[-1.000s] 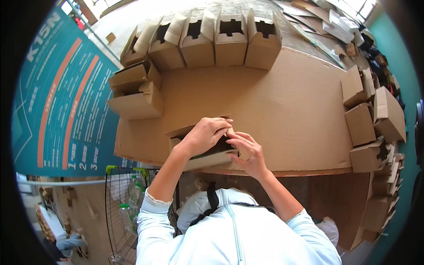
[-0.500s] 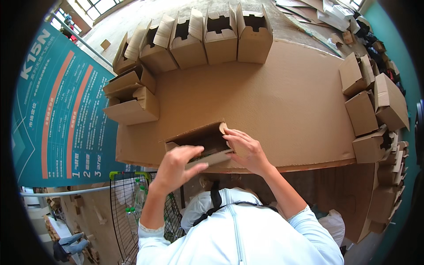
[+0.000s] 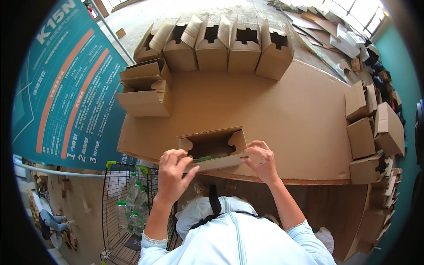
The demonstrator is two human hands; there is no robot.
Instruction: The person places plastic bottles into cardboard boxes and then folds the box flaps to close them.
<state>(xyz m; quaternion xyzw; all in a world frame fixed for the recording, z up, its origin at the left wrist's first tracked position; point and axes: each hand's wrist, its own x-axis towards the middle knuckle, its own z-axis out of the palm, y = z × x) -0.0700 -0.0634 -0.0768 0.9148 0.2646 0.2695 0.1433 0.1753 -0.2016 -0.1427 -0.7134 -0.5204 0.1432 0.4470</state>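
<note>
An open-topped brown cardboard box [image 3: 212, 148] lies near the front edge of the table, its long front flap folded toward me. At the flap's left end, my left hand [image 3: 172, 170] has its fingers over the edge and its thumb against the outer face. The thumb and fingertips of my right hand [image 3: 263, 162] pinch the flap's right corner. Both side flaps of the box stand partly bent inward. Something green shows along the inside by the front flap, too small to make out.
A large cardboard sheet [image 3: 287, 128] covers the table. Open boxes [image 3: 212, 57] line its far edge, with two more boxes [image 3: 145, 99] at left. Further boxes [image 3: 364, 137] stack along the right. Left of me are a banner [image 3: 66, 88] and a wire cart [image 3: 115, 198] with bottles.
The right hand has gone from the box's side flap to the front flap's corner. The left hand has come onto the flap's left end. My view has shifted, so everything sits differently.
</note>
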